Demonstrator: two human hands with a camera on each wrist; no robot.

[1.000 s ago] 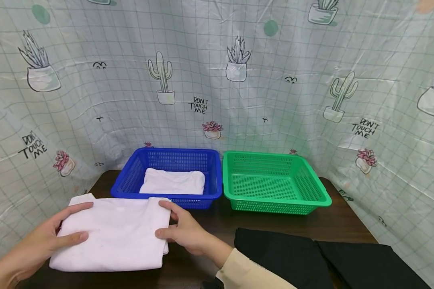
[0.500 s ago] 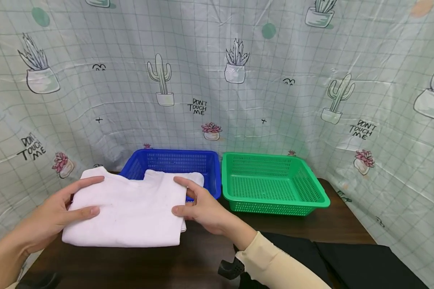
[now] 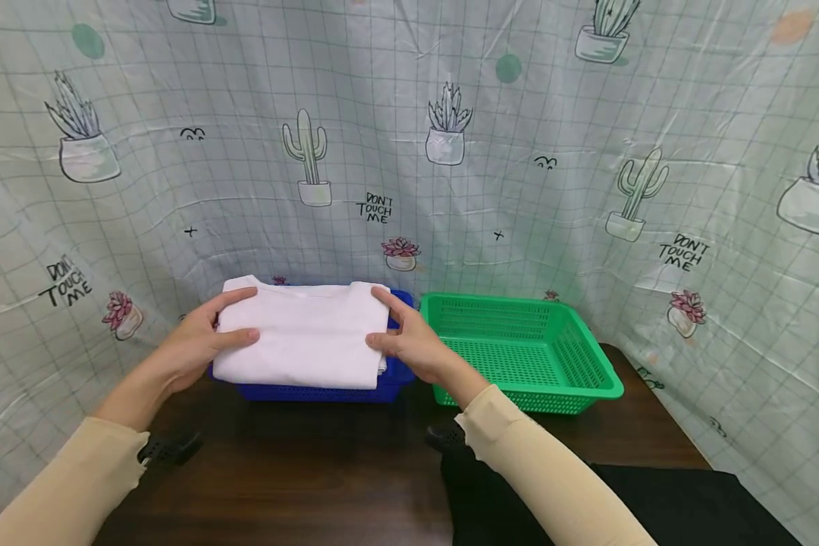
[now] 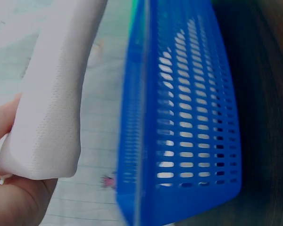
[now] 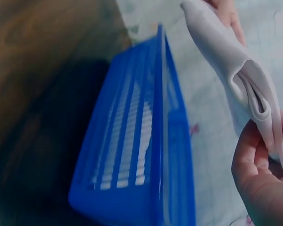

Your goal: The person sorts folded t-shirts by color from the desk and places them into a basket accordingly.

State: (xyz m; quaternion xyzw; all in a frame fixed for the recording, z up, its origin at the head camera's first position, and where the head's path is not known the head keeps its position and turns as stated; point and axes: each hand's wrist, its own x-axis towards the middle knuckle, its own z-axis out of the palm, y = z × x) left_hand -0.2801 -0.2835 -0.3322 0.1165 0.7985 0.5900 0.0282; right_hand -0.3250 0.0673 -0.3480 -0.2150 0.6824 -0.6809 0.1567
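A folded white shirt [image 3: 307, 334] is held level between both hands, above the blue basket [image 3: 314, 394]. My left hand [image 3: 208, 334] grips its left edge, thumb on top and the other fingers mostly beneath. At the opposite edge my right hand [image 3: 412, 341] pinches the layers; the right wrist view shows the folds of the shirt [image 5: 245, 89] between thumb and fingers. Both wrist views show a gap between the shirt and the rim of the basket [image 4: 146, 113]. White cloth shows through the basket's slots; in the head view the held shirt hides the basket's inside.
A green basket [image 3: 519, 398] stands right beside the blue one. Folded black cloth [image 3: 682, 493] lies at the table's front right, partly behind the right sleeve. A printed curtain [image 3: 409, 136] hangs behind the dark wooden table [image 3: 300, 485].
Both hands have carried the folded white shirt forward and to the right, from in front of the blue basket to over it. The white cloth inside the basket has become hidden in the head view.
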